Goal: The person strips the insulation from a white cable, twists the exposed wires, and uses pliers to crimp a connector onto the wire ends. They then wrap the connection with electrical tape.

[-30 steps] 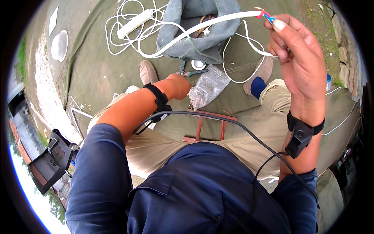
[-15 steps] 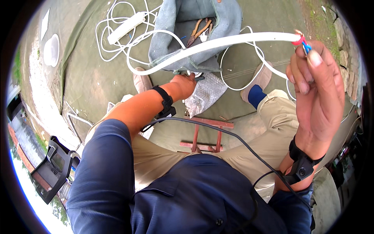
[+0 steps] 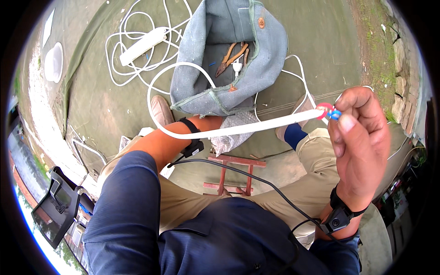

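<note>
Right hand (image 3: 362, 142) raised close to the camera, fingers curled shut, pinching the stripped end of a flat white cable (image 3: 256, 129) — one red and one blue core show at the fingertips. The cable runs leftward from the pinch, across the left forearm, then loops up toward the bag. Left hand (image 3: 215, 123) reaches forward and down, its fingers hidden behind the bag's lower edge; whether it grips anything cannot be told. Beyond it, one grey cloth bag (image 3: 229, 59) lies open on the ground, holding one pair of orange-handled pliers (image 3: 233, 56) and a white plug. Farthest — one white power strip (image 3: 143, 45) among coils of round white cord.
</note>
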`<state>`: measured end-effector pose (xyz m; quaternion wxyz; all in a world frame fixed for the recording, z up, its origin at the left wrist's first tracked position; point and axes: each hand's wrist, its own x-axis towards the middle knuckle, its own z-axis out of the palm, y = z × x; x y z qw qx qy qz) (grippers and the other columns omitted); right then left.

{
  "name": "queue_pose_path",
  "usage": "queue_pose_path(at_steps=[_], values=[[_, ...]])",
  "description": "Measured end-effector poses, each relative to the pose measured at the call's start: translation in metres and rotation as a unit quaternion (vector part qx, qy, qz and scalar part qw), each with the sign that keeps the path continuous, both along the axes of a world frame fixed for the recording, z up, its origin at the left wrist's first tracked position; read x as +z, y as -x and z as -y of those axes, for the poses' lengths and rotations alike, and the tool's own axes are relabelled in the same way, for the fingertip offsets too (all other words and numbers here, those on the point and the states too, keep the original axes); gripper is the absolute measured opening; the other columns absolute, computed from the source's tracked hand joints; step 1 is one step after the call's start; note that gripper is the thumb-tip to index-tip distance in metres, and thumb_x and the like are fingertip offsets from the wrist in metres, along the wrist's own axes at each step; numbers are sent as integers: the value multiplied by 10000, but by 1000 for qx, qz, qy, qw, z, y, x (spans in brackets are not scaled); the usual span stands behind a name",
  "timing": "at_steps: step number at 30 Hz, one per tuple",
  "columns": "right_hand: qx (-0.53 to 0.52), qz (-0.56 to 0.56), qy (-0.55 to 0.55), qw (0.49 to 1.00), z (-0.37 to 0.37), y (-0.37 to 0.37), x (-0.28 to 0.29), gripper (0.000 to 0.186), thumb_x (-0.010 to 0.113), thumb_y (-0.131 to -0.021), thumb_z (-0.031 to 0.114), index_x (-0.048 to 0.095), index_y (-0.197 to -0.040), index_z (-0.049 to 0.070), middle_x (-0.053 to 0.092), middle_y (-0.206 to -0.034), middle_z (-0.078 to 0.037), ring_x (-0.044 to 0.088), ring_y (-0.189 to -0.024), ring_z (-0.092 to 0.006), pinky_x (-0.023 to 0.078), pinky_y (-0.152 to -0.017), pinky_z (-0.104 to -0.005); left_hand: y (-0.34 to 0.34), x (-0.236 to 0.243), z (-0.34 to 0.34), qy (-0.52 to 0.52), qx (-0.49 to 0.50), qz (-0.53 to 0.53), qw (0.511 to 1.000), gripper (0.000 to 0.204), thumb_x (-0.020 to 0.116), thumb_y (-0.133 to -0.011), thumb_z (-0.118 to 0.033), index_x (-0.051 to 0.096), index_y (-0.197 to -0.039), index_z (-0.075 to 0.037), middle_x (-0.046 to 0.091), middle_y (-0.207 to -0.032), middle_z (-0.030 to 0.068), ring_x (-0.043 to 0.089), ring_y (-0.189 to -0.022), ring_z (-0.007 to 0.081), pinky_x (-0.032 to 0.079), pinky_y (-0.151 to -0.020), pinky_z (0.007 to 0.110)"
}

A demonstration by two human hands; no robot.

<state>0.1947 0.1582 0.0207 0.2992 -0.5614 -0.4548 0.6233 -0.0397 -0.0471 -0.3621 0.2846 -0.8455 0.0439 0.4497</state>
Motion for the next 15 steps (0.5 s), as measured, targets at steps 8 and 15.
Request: queue_pose_path(at_steps=[8, 15], values=[[118, -82, 68, 987, -4, -1, 2, 172, 591, -903, -3, 558, -1072, -8, 643, -825, -99, 506, -580, -55, 377, -524, -194, 10, -12, 2, -97, -207, -84, 970, 351, 533, -937, -185, 607, -1241, -27, 594, -1342, 151, 592, -1225, 292, 498, -1000, 430], [131, -139, 111, 975, 0, -5, 10, 178, 563, -844, -116, 655, -968, -28, 673, -874, -111, 618, -718, -140, 456, -643, -253, 15, -14, -1, -112, -234, -98, 961, 368, 495, -978, -246, 580, -1282, -58, 598, -1339, 111, 577, -1238, 255, 479, -1027, 415]])
